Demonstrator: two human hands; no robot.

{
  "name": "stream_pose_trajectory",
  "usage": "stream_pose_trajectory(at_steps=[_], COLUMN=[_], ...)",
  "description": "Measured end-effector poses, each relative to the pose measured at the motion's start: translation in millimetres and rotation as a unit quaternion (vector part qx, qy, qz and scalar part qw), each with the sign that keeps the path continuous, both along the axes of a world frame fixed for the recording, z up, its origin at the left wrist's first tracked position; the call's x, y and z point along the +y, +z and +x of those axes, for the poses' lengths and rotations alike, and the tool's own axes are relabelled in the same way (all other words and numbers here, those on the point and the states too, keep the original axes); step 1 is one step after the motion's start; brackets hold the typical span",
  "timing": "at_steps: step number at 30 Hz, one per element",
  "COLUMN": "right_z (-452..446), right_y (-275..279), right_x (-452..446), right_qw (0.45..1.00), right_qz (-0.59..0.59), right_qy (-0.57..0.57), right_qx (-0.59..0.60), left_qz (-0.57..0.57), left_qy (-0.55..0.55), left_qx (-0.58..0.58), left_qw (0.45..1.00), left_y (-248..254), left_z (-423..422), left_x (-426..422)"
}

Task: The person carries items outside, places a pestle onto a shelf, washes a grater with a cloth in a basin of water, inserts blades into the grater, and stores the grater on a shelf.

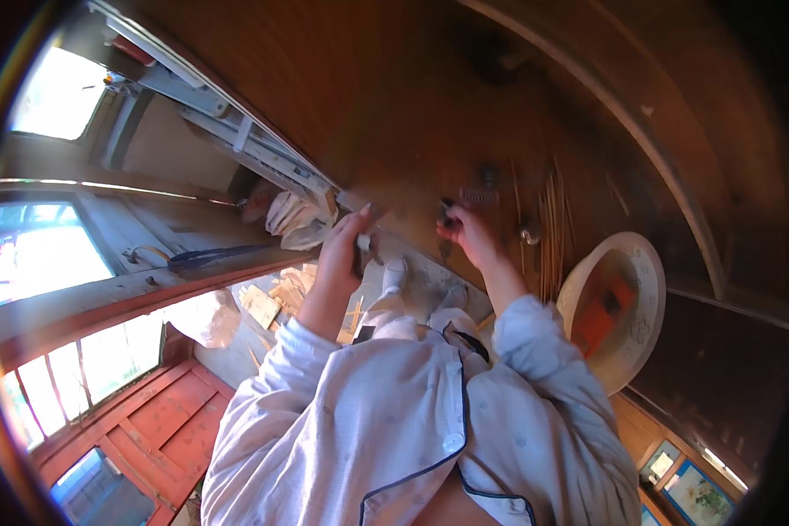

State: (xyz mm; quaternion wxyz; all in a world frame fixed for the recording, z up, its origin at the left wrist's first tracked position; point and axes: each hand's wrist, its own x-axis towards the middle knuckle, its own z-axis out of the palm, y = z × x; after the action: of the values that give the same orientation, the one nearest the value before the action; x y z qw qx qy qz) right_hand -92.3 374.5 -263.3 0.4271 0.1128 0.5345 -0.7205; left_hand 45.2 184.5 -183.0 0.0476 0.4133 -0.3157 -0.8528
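Observation:
My left hand (346, 245) is raised at the middle left, its fingers wrapped round a small tool with a grey and dark body (364, 249); I cannot tell what it is. To the right, my right hand (466, 230) pinches a small dark object (447, 210) over the brown wooden surface (394, 114). The hands are apart from each other. Close to my right hand lie a small spring-like coil (479, 196), a round shiny metal thing (529, 231) and a bundle of thin sticks (553, 228).
A white basin (654, 298) with an orange-red object (603, 309) inside stands at the right. White bundled material (294, 219) lies left of my left hand. Wood pieces (276, 298) are on the floor beside my feet. A red door (167, 421) is at the lower left.

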Motion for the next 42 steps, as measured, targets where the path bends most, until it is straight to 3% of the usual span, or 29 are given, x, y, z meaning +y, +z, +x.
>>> stream_pose_trajectory(at_steps=[3, 5, 9, 12, 13, 14, 15, 16, 19, 20, 21, 23, 25, 26, 28, 29, 30, 33, 36, 39, 41, 42], right_z=[21.4, 32.7, 48.3, 52.1, 50.7, 51.7, 55.8, 56.0, 55.4, 53.6, 51.8, 40.8, 24.8, 13.2, -19.1, -33.6, -46.7, -74.2, -87.7, -86.9, -78.2, -72.0], right_y=[-8.2, -4.0, 29.1, 28.1, 24.7, 23.8, 27.4, 32.3, 33.2, 32.4, 33.2, 40.2, 54.9, 58.3, 2.9, 8.8, 19.7, 33.4, 29.1, 2.1, 28.4, 41.5], right_x=[19.4, 23.1, 20.8, 22.7, 22.4, 25.5, 28.7, 28.2, 41.6, 45.7, 49.5, 54.2, 51.2, 48.8, 49.4, 42.0, 32.2, 11.8, 5.5, 14.3, 19.3, 22.8], right_qw=[0.998, 0.996, 0.997, 0.997, 0.997, 0.997, 0.996, 0.995, 0.989, 0.985, 0.989, 0.993, 0.990, 0.976, 0.847, 0.798, 0.744, 0.630, 0.630, 0.732, 0.932, 0.982], right_qz=[-0.039, -0.042, -0.033, -0.041, -0.050, -0.057, -0.057, -0.060, -0.096, -0.114, -0.088, -0.036, 0.118, 0.195, 0.335, 0.374, 0.408, 0.571, 0.578, 0.426, 0.209, 0.089], right_qy=[-0.013, -0.015, -0.015, -0.025, -0.022, -0.022, -0.039, -0.054, -0.081, -0.086, -0.092, -0.102, -0.057, -0.030, -0.040, -0.044, -0.048, 0.084, 0.180, 0.026, -0.014, -0.034], right_qx=[-0.053, -0.076, -0.068, -0.062, -0.051, -0.042, -0.051, -0.057, -0.084, -0.092, -0.080, -0.053, 0.044, 0.092, 0.411, 0.470, 0.527, 0.520, 0.487, 0.531, 0.297, 0.160], left_qz=[-0.199, -0.337, -0.470, -0.402, -0.405, -0.393, -0.337, -0.317, -0.315, -0.305, -0.213, -0.073, -0.018, -0.009, 0.036, 0.052, 0.064, 0.097, 0.111, 0.089, 0.090, 0.091], left_qy=[0.103, 0.188, 0.342, 0.335, 0.310, 0.319, 0.284, 0.257, 0.288, 0.253, 0.289, 0.157, 0.136, 0.113, 0.117, 0.069, 0.088, 0.048, 0.012, -0.023, -0.049, -0.059], left_qx=[0.045, 0.124, 0.100, 0.245, 0.237, 0.305, 0.303, 0.362, 0.345, 0.339, 0.290, 0.380, 0.322, 0.273, 0.124, 0.118, 0.051, 0.027, 0.026, 0.033, 0.052, 0.054], left_qw=[0.974, 0.914, 0.808, 0.816, 0.827, 0.807, 0.845, 0.838, 0.836, 0.853, 0.887, 0.908, 0.937, 0.955, 0.985, 0.989, 0.993, 0.994, 0.993, 0.995, 0.993, 0.993], left_y=[41.7, 71.1, 132.9, 149.4, 160.9, 160.4, 137.7, 141.9, 156.8, 140.5, 128.5, 74.9, 55.4, 38.4, 26.7, 15.0, 6.9, -8.0, -6.0, -1.5, -4.7, -10.6], left_z=[24.7, 28.7, -15.8, -96.5, -109.9, -127.4, -139.4, -134.8, -94.3, -75.7, -53.6, 5.9, 36.0, 47.6, 55.2, 58.7, 56.6, 47.4, 28.5, 9.5, 0.5, -4.1], left_x=[-20.1, -48.5, -109.0, -162.0, -167.6, -184.2, -237.9, -240.9, -190.9, -184.5, -170.4, -167.8, -129.3, -114.2, -78.1, -65.3, -48.6, -14.7, 2.5, 8.5, 9.0, 9.9])
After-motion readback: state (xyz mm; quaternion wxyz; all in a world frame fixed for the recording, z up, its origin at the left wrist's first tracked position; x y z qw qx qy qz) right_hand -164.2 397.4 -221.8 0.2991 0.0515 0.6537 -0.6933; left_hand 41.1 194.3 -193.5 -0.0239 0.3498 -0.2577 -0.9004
